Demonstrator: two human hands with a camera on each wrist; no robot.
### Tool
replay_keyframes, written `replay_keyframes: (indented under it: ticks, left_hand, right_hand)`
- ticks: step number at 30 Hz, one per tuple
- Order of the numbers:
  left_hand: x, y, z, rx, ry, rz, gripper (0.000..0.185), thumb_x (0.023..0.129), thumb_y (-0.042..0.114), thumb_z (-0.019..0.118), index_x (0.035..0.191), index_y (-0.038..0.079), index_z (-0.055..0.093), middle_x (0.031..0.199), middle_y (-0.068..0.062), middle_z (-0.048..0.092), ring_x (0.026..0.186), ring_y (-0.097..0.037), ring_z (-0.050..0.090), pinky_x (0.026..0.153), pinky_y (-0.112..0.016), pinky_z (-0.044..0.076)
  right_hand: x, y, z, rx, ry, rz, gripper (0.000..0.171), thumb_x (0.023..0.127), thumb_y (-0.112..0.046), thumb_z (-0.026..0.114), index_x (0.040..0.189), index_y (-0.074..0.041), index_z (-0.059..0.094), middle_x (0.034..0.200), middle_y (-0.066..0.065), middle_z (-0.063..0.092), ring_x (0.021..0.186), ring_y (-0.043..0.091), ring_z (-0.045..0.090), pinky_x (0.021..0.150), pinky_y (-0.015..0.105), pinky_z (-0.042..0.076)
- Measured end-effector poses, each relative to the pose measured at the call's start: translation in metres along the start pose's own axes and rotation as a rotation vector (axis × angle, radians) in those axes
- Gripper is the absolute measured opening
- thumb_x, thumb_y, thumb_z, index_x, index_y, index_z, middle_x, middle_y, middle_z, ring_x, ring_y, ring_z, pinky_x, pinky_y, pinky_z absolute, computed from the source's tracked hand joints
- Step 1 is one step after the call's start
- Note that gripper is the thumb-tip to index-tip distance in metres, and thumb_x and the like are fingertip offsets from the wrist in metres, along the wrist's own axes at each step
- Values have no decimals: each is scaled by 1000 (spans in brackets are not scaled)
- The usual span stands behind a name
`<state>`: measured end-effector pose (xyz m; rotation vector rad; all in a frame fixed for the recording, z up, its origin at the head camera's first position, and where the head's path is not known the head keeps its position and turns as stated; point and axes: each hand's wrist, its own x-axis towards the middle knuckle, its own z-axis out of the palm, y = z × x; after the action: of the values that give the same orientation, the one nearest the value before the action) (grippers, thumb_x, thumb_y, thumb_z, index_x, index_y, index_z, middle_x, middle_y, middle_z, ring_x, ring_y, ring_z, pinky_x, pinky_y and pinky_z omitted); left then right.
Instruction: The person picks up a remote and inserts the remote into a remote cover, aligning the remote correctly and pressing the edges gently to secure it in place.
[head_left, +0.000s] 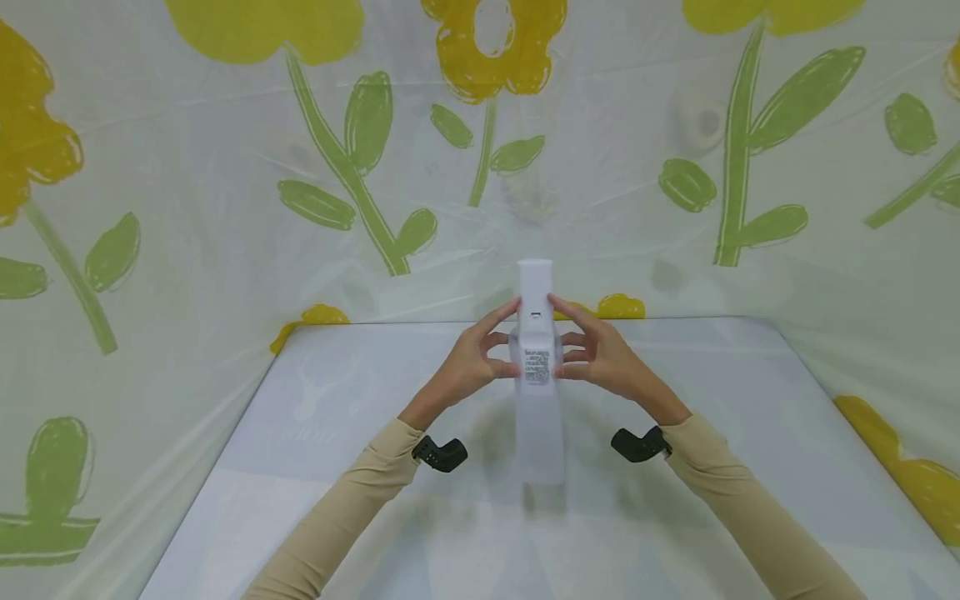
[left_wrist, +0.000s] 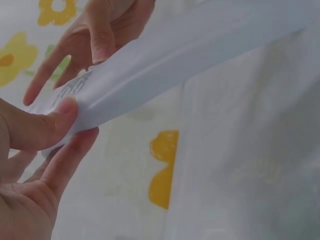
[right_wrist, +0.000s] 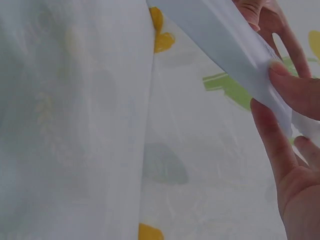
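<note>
Extending from tan sleeves point(head_left: 352, 496) at 7 and 5 o'clock, a person's left hand point(head_left: 474, 357) and right hand point(head_left: 609, 357) pinch a white device point(head_left: 537, 400) at its 9 and 3 o'clock sides (its printed label point(head_left: 537, 367) faces the head camera), holding it near the view's center over a pale table point(head_left: 300, 458); flower-print fabric point(head_left: 600, 208) hangs beyond, toward 12 o'clock.

The left arm point(head_left: 341, 510) and right arm point(head_left: 761, 510) reach forward, angling inward. The left grip point(head_left: 468, 360) and right grip point(head_left: 606, 358) face each other, near but apart, both pinching, thumbs point(head_left: 503, 368) nearer the body, index fingers point(head_left: 500, 316) farthest forward.
</note>
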<state>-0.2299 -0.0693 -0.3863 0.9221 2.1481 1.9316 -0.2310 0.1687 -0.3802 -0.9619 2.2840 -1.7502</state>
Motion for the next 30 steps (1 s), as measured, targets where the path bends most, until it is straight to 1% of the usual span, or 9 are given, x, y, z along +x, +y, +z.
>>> replay_keyframes:
  ticks: [3, 5, 11, 12, 19, 23, 27, 30]
  left_hand:
    - [0, 1, -2, -11, -14, -11, 96, 72, -17, 71, 150, 19, 28, 152, -1, 27, 111, -31, 54, 78, -39, 56]
    - [0, 3, -3, -26, -23, -14, 96, 71, -18, 71, 150, 16, 27, 152, -4, 27, 111, -33, 53, 78, -40, 56]
    - [-4, 21, -2, -41, -21, -1, 93, 70, -19, 71, 148, 5, 28, 149, -13, 31, 109, -36, 54, 78, -39, 56]
    - [-4, 20, -2, -40, -16, 4, 92, 69, -19, 72, 148, 5, 29, 149, -12, 32, 108, -36, 54, 77, -38, 56]
    - [0, -2, -5, -48, 21, 13, 93, 68, -18, 74, 146, 16, 37, 146, -3, 38, 106, -31, 56, 76, -39, 56]
    - [1, -5, -5, -57, 24, 29, 93, 67, -20, 73, 146, 16, 38, 145, -2, 39, 107, -30, 57, 76, -40, 56]
    - [2, -7, -5, -65, 27, 29, 94, 66, -22, 72, 146, 15, 38, 145, -3, 39, 108, -30, 56, 76, -39, 56]
    - [3, -7, -6, -68, 28, 23, 94, 67, -22, 72, 146, 14, 37, 146, -4, 38, 111, -31, 55, 77, -38, 56]
  right_hand:
    - [0, -2, 0, 2, -19, 15, 98, 75, 2, 77, 151, -28, 24, 152, -2, 22, 110, 33, 56, 86, 35, 53]
    - [0, -2, 0, 8, -23, 17, 98, 74, 2, 78, 151, -28, 24, 152, -1, 22, 111, 34, 56, 86, 36, 53]
    - [-1, -1, 2, 26, -4, 27, 96, 74, 5, 76, 150, -27, 27, 151, 0, 25, 109, 33, 57, 83, 36, 54]
    - [-1, -1, 2, 30, -1, 28, 96, 74, 5, 76, 150, -27, 27, 151, 0, 25, 108, 33, 58, 82, 36, 54]
    - [1, 1, 3, 24, 16, 29, 92, 75, 4, 76, 149, -25, 30, 151, 1, 28, 106, 33, 59, 80, 37, 55]
    - [1, 3, 2, 18, 25, 33, 90, 75, 4, 76, 149, -24, 31, 150, 1, 29, 106, 32, 59, 79, 38, 55]
    - [1, 2, 3, 25, 31, 30, 89, 75, 4, 76, 148, -24, 33, 150, 1, 30, 106, 33, 59, 80, 41, 55]
    - [2, 1, 3, 26, 38, 24, 89, 75, 4, 76, 148, -24, 34, 150, 2, 31, 106, 33, 60, 79, 41, 55]
